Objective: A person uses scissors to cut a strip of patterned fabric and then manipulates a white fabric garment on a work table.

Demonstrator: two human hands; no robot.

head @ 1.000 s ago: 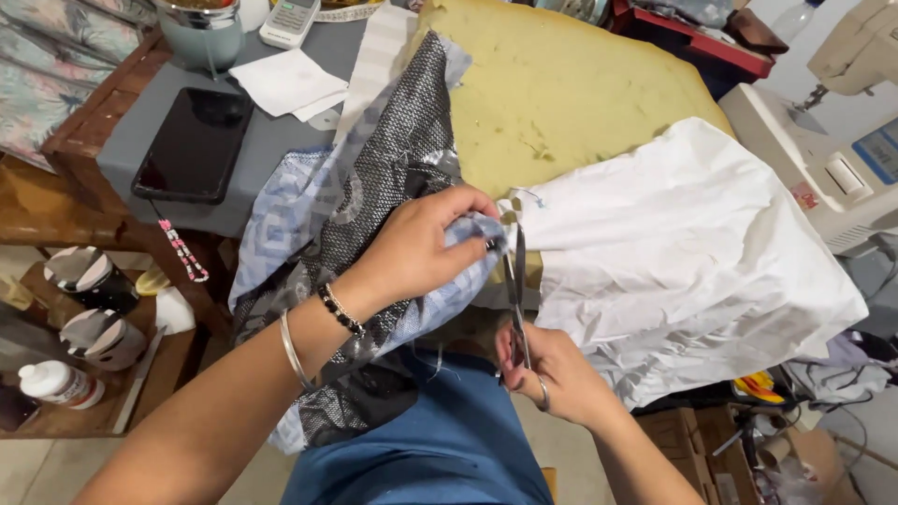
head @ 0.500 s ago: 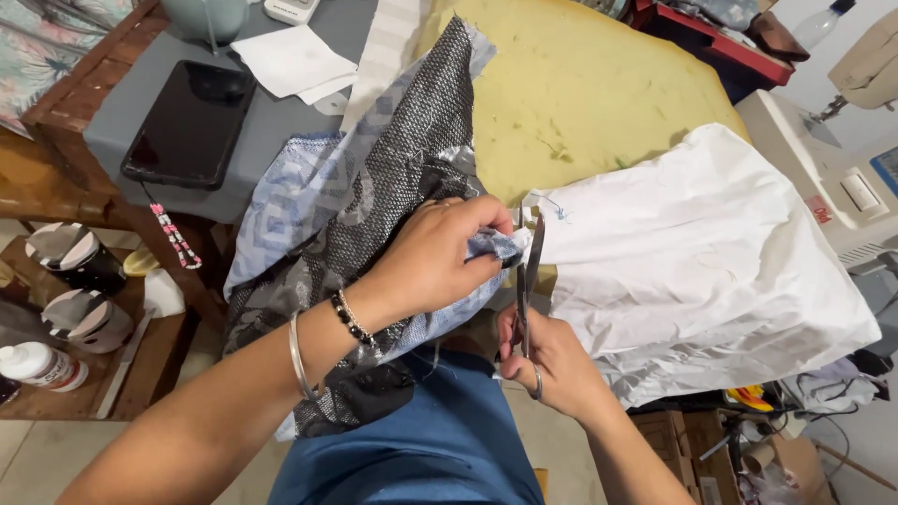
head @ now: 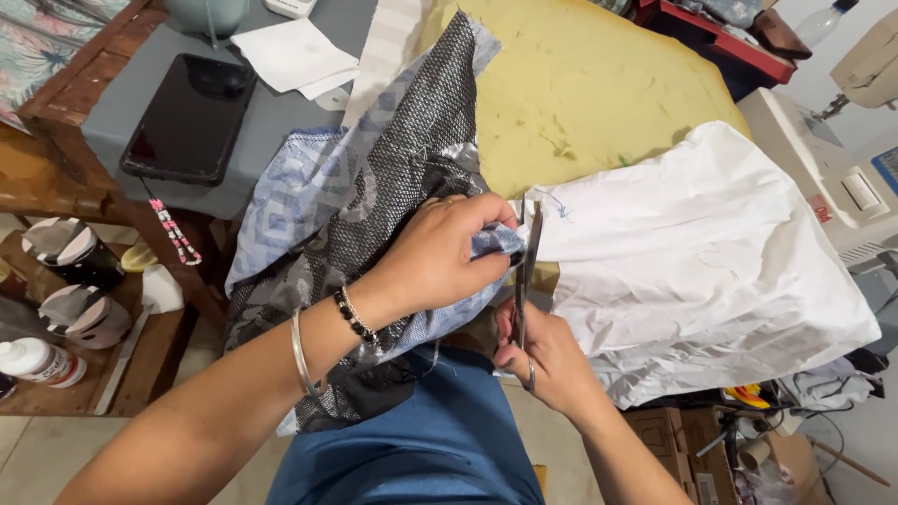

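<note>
My left hand [head: 440, 257] pinches the edge of a blue-patterned fabric with a black mesh layer [head: 374, 234], holding it flat near the table's front edge. My right hand [head: 547, 360] grips a pair of scissors [head: 526, 271], blades pointing away from me, set between the dark fabric and a white fabric piece [head: 702, 262]. The white piece lies spread to the right over a yellow padded table top [head: 580, 84]. A bangle and a beaded bracelet sit on my left wrist.
A dark tablet [head: 192, 117] and white paper [head: 295, 56] lie on a grey surface at the left. Cups and a bottle [head: 42, 360] stand on a low wooden shelf. A white sewing machine [head: 832, 159] is at the right, cardboard boxes [head: 711, 440] below.
The scissors have advanced slightly away from me along the fabric edge. My left hand stays clamped on the dark fabric. The view has shifted a little.
</note>
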